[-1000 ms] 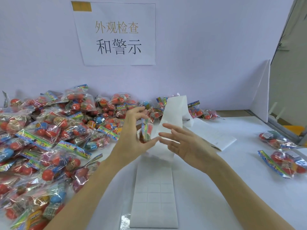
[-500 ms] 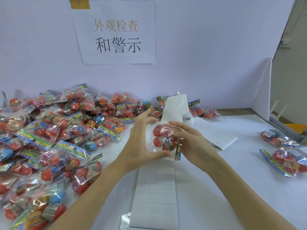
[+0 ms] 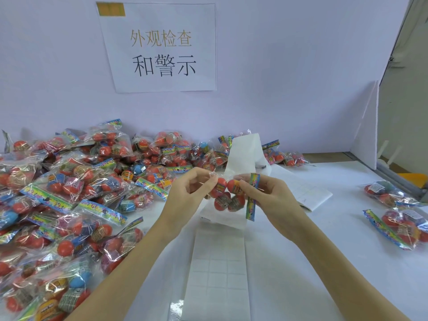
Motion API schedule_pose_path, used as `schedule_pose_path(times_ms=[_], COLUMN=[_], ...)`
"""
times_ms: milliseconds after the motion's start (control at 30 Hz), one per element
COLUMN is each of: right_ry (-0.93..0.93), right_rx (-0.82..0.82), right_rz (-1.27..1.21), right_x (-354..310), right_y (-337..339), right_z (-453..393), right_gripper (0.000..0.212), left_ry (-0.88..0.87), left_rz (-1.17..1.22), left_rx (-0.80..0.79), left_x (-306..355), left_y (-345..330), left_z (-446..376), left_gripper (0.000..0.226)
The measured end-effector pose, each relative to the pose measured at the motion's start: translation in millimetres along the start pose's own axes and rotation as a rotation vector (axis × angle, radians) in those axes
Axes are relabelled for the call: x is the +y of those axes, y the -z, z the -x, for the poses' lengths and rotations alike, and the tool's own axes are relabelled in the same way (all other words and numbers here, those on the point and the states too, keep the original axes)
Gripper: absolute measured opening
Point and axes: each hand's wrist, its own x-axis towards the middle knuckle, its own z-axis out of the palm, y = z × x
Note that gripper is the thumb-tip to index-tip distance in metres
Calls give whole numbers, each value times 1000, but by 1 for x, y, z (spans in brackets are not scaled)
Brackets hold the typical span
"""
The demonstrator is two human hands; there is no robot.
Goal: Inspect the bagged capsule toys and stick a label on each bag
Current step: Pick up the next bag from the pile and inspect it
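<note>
A pale lilac wall (image 3: 289, 77) stands before me, with a white paper sign (image 3: 159, 47) of Chinese characters fixed to it and a yellow patch at its top left corner. My white table (image 3: 301, 262) runs up to it. A white foam board (image 3: 364, 135) stands upright at the right, beside a grey frame (image 3: 398, 177).
</note>
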Motion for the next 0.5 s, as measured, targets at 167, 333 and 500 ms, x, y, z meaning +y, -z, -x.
schedule_pose_path(times_ms=[167,333,500], right_ry=[-18,-49,-48], right_rx=[68,115,117], right_rz=[-44,-6,15], right_x=[0,-1,-3], right_y=[-5,-10,-11], right_z=[1,3,4], right_gripper=[26,27,24], left_ry=[63,85,110], left_rz=[73,85,63], left_rx=[33,33,1], left_x=[0,-3,-1], left_y=[-1,-3,-3], left_z=[-1,-1,0], left_gripper=[20,26,11])
